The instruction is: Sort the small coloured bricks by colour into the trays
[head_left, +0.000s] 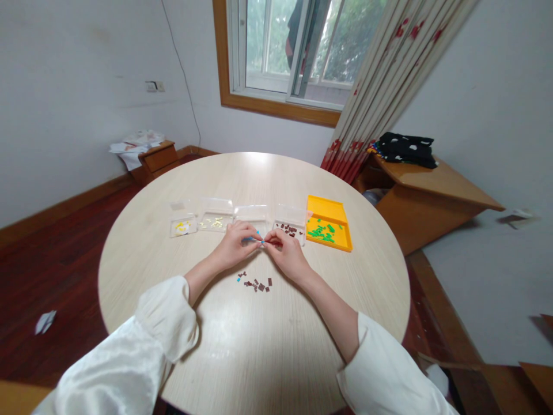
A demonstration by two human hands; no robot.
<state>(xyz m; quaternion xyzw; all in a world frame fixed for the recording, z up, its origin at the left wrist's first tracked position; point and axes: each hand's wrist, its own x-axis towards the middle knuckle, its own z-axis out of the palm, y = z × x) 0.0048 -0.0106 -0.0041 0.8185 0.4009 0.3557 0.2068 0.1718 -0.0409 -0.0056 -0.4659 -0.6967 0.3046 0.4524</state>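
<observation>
"Middle of the round table (259, 363), toward the far side: what are the hands doing?"

"Left hand (238, 245) pinched narrow, thumb and forefinger on a small blue piece (262, 242). Right hand (288, 252) comes in from the right, fingertips closed on the same piece. Hands nearly touching there."

"One piece or several?"

"Too small to tell. Something dark red shows between the right thumb and forefinger; can't tell what."

"Loose stuff?"

"Brown pieces (261, 287) scattered on the tabletop, near side of the hands. Single blue block (239, 279) at the left of that scatter."

"Containers, left to right, quick."

"Row beyond and beside the hands, lids up on the far side. Far left clear box (171, 231): yellow pieces (181, 226). Next clear box (203, 226): pale yellow pieces (218, 222). Middle clear box (250, 211): partly behind the left hand, a bit of blue showing by the fingers, rest of the contents hidden. Fourth clear box (290, 214): brown blocks (294, 230), right hand just in front, covering part. Far right, orange box (325, 204): green pieces (320, 233)."

"Background?"

"Window (276, 46) on the far wall, patterned curtain (371, 75) right of it. Black cloth (406, 150) on a wooden cabinet (436, 184), far right."
</observation>
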